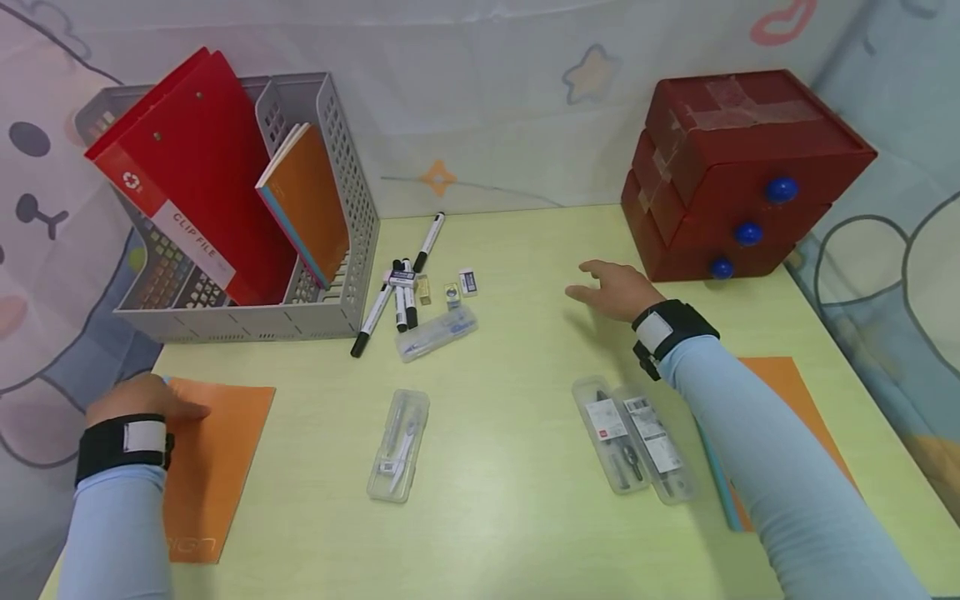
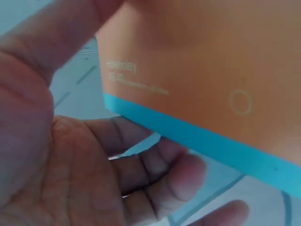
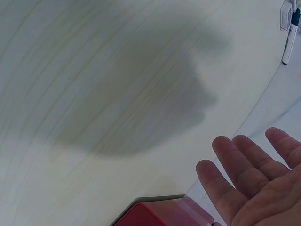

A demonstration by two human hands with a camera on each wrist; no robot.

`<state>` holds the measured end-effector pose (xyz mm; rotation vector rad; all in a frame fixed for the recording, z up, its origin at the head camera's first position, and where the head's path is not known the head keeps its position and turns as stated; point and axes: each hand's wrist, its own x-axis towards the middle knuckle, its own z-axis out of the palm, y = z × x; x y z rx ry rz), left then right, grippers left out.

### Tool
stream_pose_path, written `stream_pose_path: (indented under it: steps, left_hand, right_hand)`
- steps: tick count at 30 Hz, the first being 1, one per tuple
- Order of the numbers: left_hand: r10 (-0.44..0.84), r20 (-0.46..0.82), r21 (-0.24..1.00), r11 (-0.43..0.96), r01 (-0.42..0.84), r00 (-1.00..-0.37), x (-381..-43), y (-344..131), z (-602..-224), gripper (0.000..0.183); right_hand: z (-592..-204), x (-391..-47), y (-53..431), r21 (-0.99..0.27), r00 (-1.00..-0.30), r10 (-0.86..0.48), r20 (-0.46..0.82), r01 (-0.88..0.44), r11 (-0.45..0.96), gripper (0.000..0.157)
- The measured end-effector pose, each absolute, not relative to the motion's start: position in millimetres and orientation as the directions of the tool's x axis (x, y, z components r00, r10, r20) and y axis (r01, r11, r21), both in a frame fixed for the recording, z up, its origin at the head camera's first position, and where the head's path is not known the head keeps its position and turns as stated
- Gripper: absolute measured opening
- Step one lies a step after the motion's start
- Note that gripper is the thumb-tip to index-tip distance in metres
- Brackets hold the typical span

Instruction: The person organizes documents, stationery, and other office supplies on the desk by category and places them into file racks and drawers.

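At the table's left edge, my left hand (image 1: 142, 400) pinches an orange notebook (image 1: 217, 467), its thumb on the cover. The left wrist view shows the notebook's blue spine strip (image 2: 197, 141) and fingers (image 2: 141, 169) curled under it. My right hand (image 1: 618, 289) hovers over the table in front of a red drawer box (image 1: 750, 175), holding nothing. Its fingers (image 3: 235, 174) are spread and relaxed in the right wrist view. Under the right forearm lies a second orange notebook (image 1: 787, 392), partly hidden by the sleeve.
A grey basket (image 1: 247, 323) at back left holds a red clip file (image 1: 202, 175) and another orange notebook (image 1: 307, 200). Several markers (image 1: 372, 317), small erasers (image 1: 468, 282) and a pen case (image 1: 437, 332) lie beside it. Clear stationery cases (image 1: 399, 446) rest nearer the front.
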<state>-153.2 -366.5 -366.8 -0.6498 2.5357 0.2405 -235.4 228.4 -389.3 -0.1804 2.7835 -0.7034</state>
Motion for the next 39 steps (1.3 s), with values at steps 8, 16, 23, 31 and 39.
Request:
stream_pose_path:
  steps: [8, 16, 23, 31, 39]
  left_hand:
    - [-0.133, -0.435, 0.197, 0.951, -0.238, -0.890, -167.2, -359.8, -349.3, 0.075]
    - [0.051, -0.316, 0.309, 0.950, -0.052, -0.947, -166.5, -318.1, -299.3, 0.058]
    - [0.139, -0.189, 0.351, 0.934, 0.066, -0.972, -163.3, -282.1, -264.5, 0.045]
    - [0.205, -0.131, 0.515, 0.850, 0.110, -0.970, -170.7, -256.2, -244.0, 0.049]
    - [0.225, 0.040, 0.707, 0.682, 0.187, -0.973, -185.0, -211.3, -243.7, 0.055]
  right_hand:
    - [-388.8, -233.1, 228.4, -0.492, -0.957, -0.179, -0.226, -0.046, 0.869, 0.065]
    - [-388.0, -232.5, 228.9, -0.488, -0.959, -0.176, -0.221, -0.048, 0.872, 0.065]
    - [-386.7, -233.1, 228.7, -0.489, -0.958, -0.180, -0.225, -0.049, 0.871, 0.066]
    - [-384.0, -230.8, 223.9, -0.491, -0.958, -0.178, -0.224, -0.047, 0.870, 0.064]
    - [-385.0, -232.4, 218.7, -0.503, -0.958, -0.177, -0.227, -0.041, 0.863, 0.071]
